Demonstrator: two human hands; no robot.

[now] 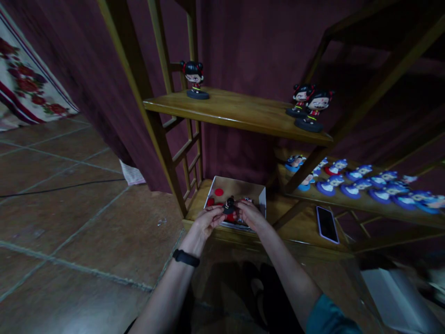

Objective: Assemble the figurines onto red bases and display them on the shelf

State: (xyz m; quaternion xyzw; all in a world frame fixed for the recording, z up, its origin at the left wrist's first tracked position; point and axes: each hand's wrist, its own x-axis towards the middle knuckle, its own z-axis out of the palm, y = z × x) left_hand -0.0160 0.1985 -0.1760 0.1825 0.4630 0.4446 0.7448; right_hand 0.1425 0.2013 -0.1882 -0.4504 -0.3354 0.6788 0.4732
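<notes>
A small black-haired figurine (228, 204) is held over an open cardboard box (259, 192) on the bottom shelf. My left hand (210, 219) grips it from the left, fingers closed about its dark base. From the other side my right hand (249, 214) has its fingers closed at the figurine; its fingertips are partly hidden. Inside the box lie a red disc (219, 191) and other red pieces, partly covered by my hands. On my left wrist is a black band (186, 258).
Above, one similar figurine (195, 80) stands left on the wooden shelf (236, 109), with two more (314, 110) at its right end. Several blue-and-white figurines (359, 178) fill a lower right shelf. A phone (327, 224) lies below them. Shelf posts (149, 111) rise beside the box.
</notes>
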